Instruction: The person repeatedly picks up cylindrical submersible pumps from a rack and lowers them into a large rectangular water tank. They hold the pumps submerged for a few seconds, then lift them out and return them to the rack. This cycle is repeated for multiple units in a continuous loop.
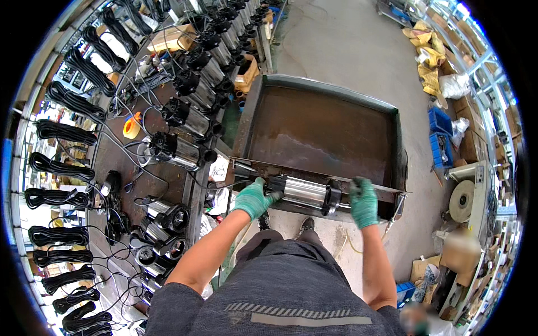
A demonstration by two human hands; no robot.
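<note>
Shirt (291, 280): dark grey, marked by a pale band below slanted dashes; filled the near middle.
Shoes (307, 224): dark, showed only in part beyond the shirt.
Left grip (256, 200): green-gloved, touched the black left end of the pump (305, 192); could not tell whether clamped on or merely resting there.
Right grip (364, 203): green-gloved, raised just beside the pump's right end, apart from it; fingers partly bent, could not tell whether fully together or around something small.
Pump's place: lay on its side along the near edge of the tray (330, 88), between both grips, lengthwise from left to right.
Pump's casing: smooth, silvery, cylindrical; shone in bright lengthwise streaks between darker bands.
Pump's ends: black at both; narrower and blocky at the left, flared into a rounded collar at the right, wider than the casing.
Tray: rectangular, dark-walled metal, brown and blotchy inside; streaked paler toward the middle.
Surface (120, 159): brown, stretched along the left; carried an orange ring (132, 125) and a long row of similar silver-and-black pumps (190, 120).
Cables (67, 133): black, bundled in loops, ranged along the far left.
Bins (441, 143): blue, stood right of the tray on the grey floor (330, 39).
Sacks (430, 61): yellowish, crumpled, lay farther off at upper right.
</note>
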